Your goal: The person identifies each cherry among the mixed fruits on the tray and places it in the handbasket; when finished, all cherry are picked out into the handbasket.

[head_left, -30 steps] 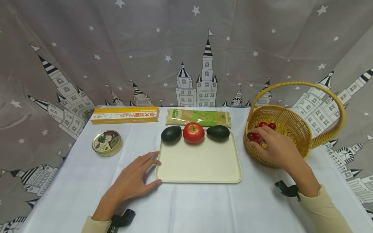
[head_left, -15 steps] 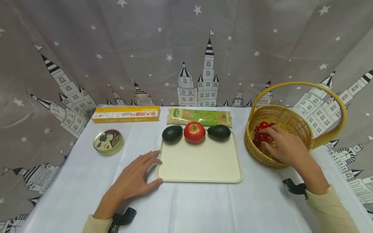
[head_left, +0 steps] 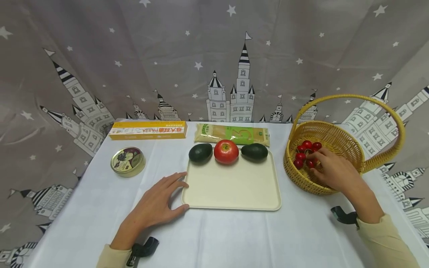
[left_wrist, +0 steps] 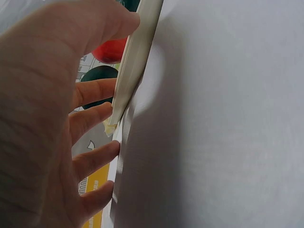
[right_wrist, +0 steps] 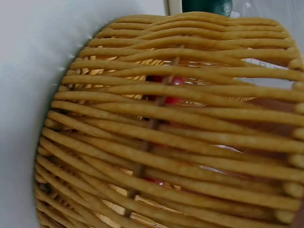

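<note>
In the head view, my right hand (head_left: 336, 171) reaches over the near right rim of a yellow wicker basket (head_left: 352, 143). Its thumb and bent fingers hold a red cherry between them, just above the basket's floor. Other cherries (head_left: 299, 163) lie loose beside the fingertips. Through the weave in the right wrist view, red cherries (right_wrist: 173, 80) show, with most of the hand hidden. My left hand (head_left: 155, 203) rests at the left edge of a cream tray (head_left: 231, 186), fingers spread and thumb at the near corner. The left wrist view shows fingertips along the tray's rim (left_wrist: 135, 57).
Along the tray's far edge sit a tomato (head_left: 226, 152) and two avocados (head_left: 200, 153). Behind them lies a green-and-tan noodle packet (head_left: 232, 134). A yellow pasta box (head_left: 147, 130) and a round tin (head_left: 128, 162) stand on the left. The basket's tall handle (head_left: 400, 137) arches up.
My right hand has lowered cherries from near the basket's left rim into it and shifted right, leaving some beside its fingertips. My left hand stays at the tray. The head view has shifted slightly.
</note>
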Action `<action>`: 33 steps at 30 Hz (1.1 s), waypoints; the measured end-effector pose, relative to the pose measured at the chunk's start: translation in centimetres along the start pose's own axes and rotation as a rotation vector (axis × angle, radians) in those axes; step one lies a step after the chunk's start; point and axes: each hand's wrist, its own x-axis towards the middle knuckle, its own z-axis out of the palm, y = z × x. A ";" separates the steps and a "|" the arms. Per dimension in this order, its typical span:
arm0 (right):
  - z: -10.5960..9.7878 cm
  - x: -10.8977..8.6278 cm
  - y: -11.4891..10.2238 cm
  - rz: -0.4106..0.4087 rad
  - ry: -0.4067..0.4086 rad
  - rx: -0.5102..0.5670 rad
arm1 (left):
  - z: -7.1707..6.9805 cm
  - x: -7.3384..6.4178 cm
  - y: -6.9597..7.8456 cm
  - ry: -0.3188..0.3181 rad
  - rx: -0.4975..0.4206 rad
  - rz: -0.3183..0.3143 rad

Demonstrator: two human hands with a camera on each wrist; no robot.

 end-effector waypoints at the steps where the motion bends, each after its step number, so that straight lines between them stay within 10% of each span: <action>1: 0.1 0.0 0.1 -0.001 0.000 0.001 | 0.0 0.0 0.0 -0.003 -0.001 -0.001; 33: 1.5 0.5 0.7 0.001 -0.037 0.058 | 0.0 0.2 -0.1 -0.023 -0.002 0.016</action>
